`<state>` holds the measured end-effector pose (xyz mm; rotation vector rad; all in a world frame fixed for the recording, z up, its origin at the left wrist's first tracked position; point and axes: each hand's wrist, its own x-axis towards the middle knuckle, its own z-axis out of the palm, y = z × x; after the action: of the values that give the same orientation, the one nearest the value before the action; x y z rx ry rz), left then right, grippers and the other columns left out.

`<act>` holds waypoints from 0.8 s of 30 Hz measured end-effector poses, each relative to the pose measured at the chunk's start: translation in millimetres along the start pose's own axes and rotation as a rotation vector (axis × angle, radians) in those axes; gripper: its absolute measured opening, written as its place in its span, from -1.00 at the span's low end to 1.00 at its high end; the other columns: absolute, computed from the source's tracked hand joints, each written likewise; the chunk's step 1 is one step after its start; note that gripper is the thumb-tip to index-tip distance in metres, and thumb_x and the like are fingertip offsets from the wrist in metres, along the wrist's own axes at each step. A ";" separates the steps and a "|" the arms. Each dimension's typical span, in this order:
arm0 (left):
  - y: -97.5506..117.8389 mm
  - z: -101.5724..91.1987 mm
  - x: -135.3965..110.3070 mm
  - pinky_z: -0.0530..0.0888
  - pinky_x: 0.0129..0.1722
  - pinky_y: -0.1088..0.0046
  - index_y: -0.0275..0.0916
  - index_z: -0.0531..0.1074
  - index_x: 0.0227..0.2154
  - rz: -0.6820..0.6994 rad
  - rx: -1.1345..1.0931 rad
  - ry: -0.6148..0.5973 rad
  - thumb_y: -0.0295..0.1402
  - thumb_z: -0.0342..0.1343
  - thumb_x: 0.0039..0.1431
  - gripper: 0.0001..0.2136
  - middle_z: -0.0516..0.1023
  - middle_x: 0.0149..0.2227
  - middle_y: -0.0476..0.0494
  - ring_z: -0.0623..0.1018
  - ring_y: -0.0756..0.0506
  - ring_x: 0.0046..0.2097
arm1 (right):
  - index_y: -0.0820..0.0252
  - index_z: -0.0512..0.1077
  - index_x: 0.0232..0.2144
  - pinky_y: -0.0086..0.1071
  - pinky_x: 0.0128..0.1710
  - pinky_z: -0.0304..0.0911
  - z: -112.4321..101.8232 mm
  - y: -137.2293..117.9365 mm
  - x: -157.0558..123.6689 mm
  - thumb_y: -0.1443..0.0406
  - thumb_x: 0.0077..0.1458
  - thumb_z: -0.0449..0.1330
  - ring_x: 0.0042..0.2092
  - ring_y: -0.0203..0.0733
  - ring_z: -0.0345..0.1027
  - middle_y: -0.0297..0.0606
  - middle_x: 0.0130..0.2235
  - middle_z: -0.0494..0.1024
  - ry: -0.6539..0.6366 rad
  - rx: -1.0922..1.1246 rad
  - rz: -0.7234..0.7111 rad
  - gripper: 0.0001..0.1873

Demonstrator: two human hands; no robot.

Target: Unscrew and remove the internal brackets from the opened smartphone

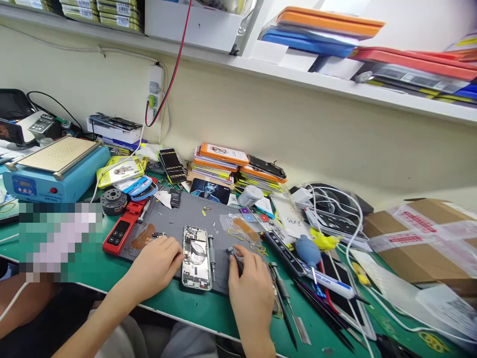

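Note:
An opened smartphone (197,258), its inner boards and a round coil showing, lies on the grey repair mat (171,214). My left hand (158,266) is at its left edge, fingers curled together; what they pinch, if anything, is hidden. A grey precision screwdriver (212,253) lies along the phone's right side. Farther right, my right hand (251,283) grips a small dark grey piece (235,257) between thumb and fingers, its kind unclear. Small metal bits (215,227) and a clear film sheet (238,226) with an orange-brown patch are scattered above.
A red device (119,231) stands left of the mat, behind it a blue heating plate (55,169). Tweezers, a blue air blower (308,250) and a black pen-like tool (283,251) crowd the right. A cardboard box (428,243) sits far right. A blurred-out patch hides part of the left.

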<state>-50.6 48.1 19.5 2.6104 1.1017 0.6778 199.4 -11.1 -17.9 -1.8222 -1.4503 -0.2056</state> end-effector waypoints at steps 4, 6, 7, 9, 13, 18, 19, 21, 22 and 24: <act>-0.5 1.3 0.2 0.40 -0.15 0.24 -0.17 0.40 -0.24 0.003 0.001 -0.009 -0.39 -0.05 0.63 -0.77 0.57 -0.21 -0.11 0.51 -0.20 -0.20 | 0.13 0.55 0.06 -0.07 -0.02 0.30 3.4 0.2 0.6 -0.10 0.64 -0.23 -0.01 0.13 0.46 -0.03 0.01 0.62 -0.065 0.014 -0.056 -0.33; -0.9 1.9 0.3 0.39 -0.15 0.23 -0.17 0.39 -0.23 0.002 0.005 -0.017 -0.39 -0.04 0.64 -0.77 0.57 -0.20 -0.11 0.51 -0.21 -0.19 | 0.14 0.54 0.08 -0.08 -0.01 0.31 5.2 -1.1 4.2 -0.07 0.64 -0.23 0.00 0.12 0.46 -0.03 0.02 0.61 -0.083 0.018 -0.067 -0.35; -1.1 1.9 0.4 0.39 -0.14 0.23 -0.18 0.40 -0.23 0.001 0.006 -0.020 -0.39 -0.04 0.64 -0.78 0.57 -0.20 -0.10 0.51 -0.21 -0.19 | 0.14 0.54 0.08 -0.08 -0.01 0.32 6.2 -2.1 7.0 -0.05 0.65 -0.23 0.00 0.12 0.46 -0.03 0.03 0.61 -0.087 0.018 -0.068 -0.36; -1.3 1.7 0.6 0.39 -0.13 0.22 -0.18 0.39 -0.22 -0.002 0.008 -0.021 -0.39 -0.04 0.64 -0.78 0.56 -0.20 -0.10 0.50 -0.21 -0.19 | 0.14 0.54 0.07 -0.10 -0.04 0.32 8.2 -5.4 13.3 0.00 0.65 -0.22 0.00 0.11 0.46 -0.03 0.03 0.60 -0.093 0.013 -0.063 -0.40; -2.3 0.7 0.4 0.37 -0.15 0.23 -0.17 0.38 -0.23 0.023 -0.003 -0.007 -0.37 -0.05 0.65 -0.77 0.56 -0.21 -0.09 0.50 -0.20 -0.21 | 0.10 0.54 -0.01 -0.14 -0.19 0.27 10.0 -16.2 20.5 0.09 0.64 -0.15 -0.07 0.10 0.47 -0.07 -0.03 0.59 -0.110 -0.005 -0.041 -0.51; -8.4 3.5 -0.6 0.34 -0.17 0.24 -0.17 0.36 -0.24 0.052 -0.006 0.042 -0.29 -0.03 0.67 -0.75 0.54 -0.24 -0.06 0.49 -0.19 -0.21 | 0.08 0.52 0.07 -0.19 -0.07 0.38 7.5 -26.6 12.3 0.16 0.64 -0.08 0.01 0.01 0.54 -0.16 0.04 0.62 -0.114 0.071 -0.078 -0.63; -9.7 4.5 -0.6 0.34 -0.18 0.25 -0.17 0.36 -0.24 0.062 -0.006 0.053 -0.27 -0.01 0.67 -0.74 0.54 -0.24 -0.06 0.49 -0.19 -0.21 | 0.07 0.51 0.10 -0.21 -0.04 0.40 6.9 -26.5 10.0 0.17 0.64 -0.07 0.04 -0.02 0.56 -0.17 0.07 0.62 -0.107 0.100 -0.091 -0.64; -11.4 6.3 -0.7 0.34 -0.18 0.26 -0.16 0.37 -0.25 0.086 -0.016 0.070 -0.22 0.02 0.67 -0.73 0.55 -0.25 -0.04 0.49 -0.18 -0.22 | 0.09 0.51 0.13 -0.23 0.00 0.43 4.9 -24.3 6.6 0.17 0.64 -0.04 0.07 -0.05 0.56 -0.15 0.11 0.62 -0.069 0.151 -0.106 -0.65; -11.6 6.9 -0.8 0.35 -0.18 0.27 -0.16 0.37 -0.25 0.097 -0.021 0.079 -0.21 0.03 0.66 -0.73 0.56 -0.25 -0.03 0.50 -0.17 -0.22 | 0.11 0.52 0.12 -0.22 0.02 0.43 3.3 -22.9 6.2 0.16 0.64 -0.03 0.08 -0.04 0.56 -0.12 0.10 0.62 -0.041 0.172 -0.110 -0.65; -10.8 7.4 -1.3 0.35 -0.18 0.28 -0.16 0.38 -0.25 0.112 -0.022 0.105 -0.19 0.03 0.66 -0.72 0.57 -0.25 -0.03 0.50 -0.16 -0.22 | 0.15 0.54 0.08 -0.17 0.06 0.43 -1.5 -21.7 9.1 0.16 0.64 0.00 0.08 0.00 0.55 -0.09 0.07 0.62 0.006 0.207 -0.123 -0.66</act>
<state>-54.3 54.5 8.6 2.6603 0.9762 0.8552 183.8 -4.2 -1.6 -1.5672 -1.5218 -0.1178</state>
